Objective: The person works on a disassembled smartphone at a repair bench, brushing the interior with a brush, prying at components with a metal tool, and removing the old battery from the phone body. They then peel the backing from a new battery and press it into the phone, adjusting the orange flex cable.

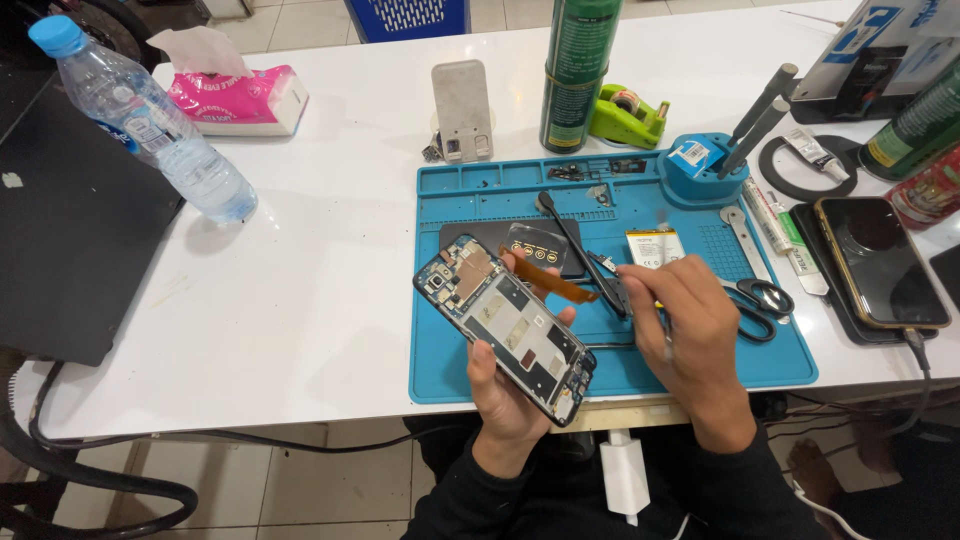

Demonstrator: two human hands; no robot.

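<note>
Opened smartphone point(508, 327), back cover off and circuitry facing up, was cradled in the left hand point(510, 400) over the near edge of the blue repair mat point(460, 370); the fingers were wrapped round its lower half, tilting the exposed board toward the camera, apparently for a clear view. The right hand point(690, 335) was closed in a pinch on a thin dark tool point(585, 258) (its tip was hard to make out), beside an orange flex ribbon point(555, 282) rising from the phone. Scissors point(760, 300), a battery point(655, 246) and small parts lay on the mat, within reach. A second phone point(880, 262) rested on the white tabletop point(300, 260) to the right, cable attached. The right palm's contents were hidden; the water bottle point(150, 125) stood well apart.
</note>
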